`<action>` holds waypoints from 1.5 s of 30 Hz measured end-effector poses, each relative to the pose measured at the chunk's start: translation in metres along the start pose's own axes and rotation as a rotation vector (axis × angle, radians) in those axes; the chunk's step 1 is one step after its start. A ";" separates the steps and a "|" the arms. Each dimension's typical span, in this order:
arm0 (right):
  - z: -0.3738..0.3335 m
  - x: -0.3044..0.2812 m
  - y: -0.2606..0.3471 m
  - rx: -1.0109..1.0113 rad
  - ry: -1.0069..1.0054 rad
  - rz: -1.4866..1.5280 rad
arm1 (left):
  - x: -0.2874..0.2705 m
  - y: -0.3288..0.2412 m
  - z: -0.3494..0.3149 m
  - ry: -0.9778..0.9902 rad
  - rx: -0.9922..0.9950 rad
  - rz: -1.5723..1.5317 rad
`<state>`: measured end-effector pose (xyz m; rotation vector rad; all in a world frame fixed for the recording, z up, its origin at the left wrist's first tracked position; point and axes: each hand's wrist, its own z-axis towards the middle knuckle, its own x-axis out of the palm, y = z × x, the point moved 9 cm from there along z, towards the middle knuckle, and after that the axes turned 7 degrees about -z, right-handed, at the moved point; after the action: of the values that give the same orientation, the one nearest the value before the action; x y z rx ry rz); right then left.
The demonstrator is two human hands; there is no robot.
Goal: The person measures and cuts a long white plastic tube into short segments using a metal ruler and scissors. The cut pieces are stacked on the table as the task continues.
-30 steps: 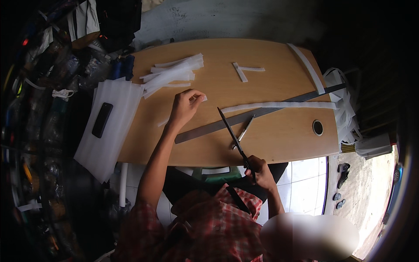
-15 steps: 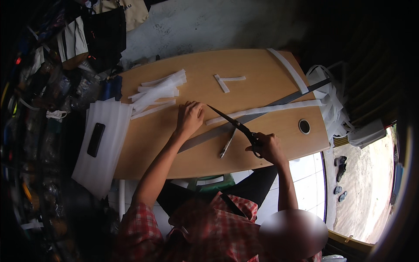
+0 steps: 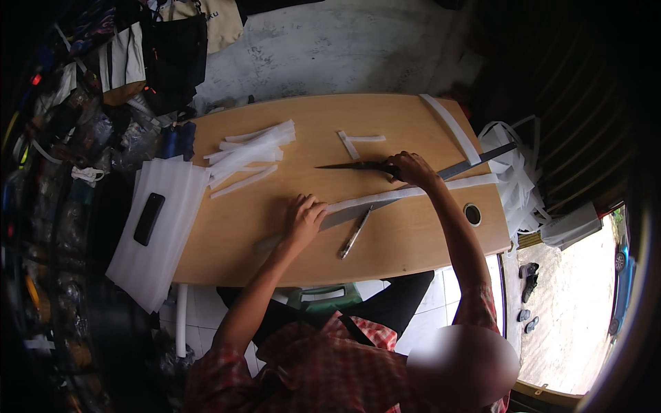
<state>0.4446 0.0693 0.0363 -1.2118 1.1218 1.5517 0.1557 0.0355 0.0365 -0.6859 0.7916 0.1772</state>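
Note:
My right hand (image 3: 413, 168) is closed round the handles of black scissors (image 3: 354, 166), low over the tabletop with the blades pointing left. My left hand (image 3: 306, 217) has its fingers curled at the left end of a long white foam strip (image 3: 413, 191); the pinch itself is partly hidden. That strip runs rightward across a grey metal ruler (image 3: 341, 215), which slants over the table. Nearer me a slim pen-like tool (image 3: 355, 234) lies beside the ruler. Two short white strips (image 3: 349, 145) rest beyond the scissors.
A pile of cut white strips (image 3: 255, 148) lies at the table's (image 3: 385, 258) far left. White foam sheets (image 3: 148, 275) with a black phone (image 3: 149, 219) on top overhang the left edge. Another strip (image 3: 451, 127) lies far right, near tangled white strips (image 3: 509, 179) off the edge.
My right hand has carried the scissors farther away from me, turning the blades to point left. My left hand has come nearer me, down to the long strip's end.

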 end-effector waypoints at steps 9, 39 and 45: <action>0.019 0.002 -0.003 -0.096 0.010 0.026 | -0.033 0.016 -0.028 -0.008 -0.127 -0.019; -0.056 0.010 0.076 -0.024 -0.266 -0.095 | -0.105 0.054 -0.090 0.026 -0.212 0.028; -0.056 0.011 0.090 -0.014 -0.274 -0.109 | -0.114 0.056 -0.095 0.076 -0.252 0.004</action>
<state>0.3692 -0.0055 0.0314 -1.0150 0.8539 1.5879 -0.0027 0.0308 0.0414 -0.9334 0.8518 0.2586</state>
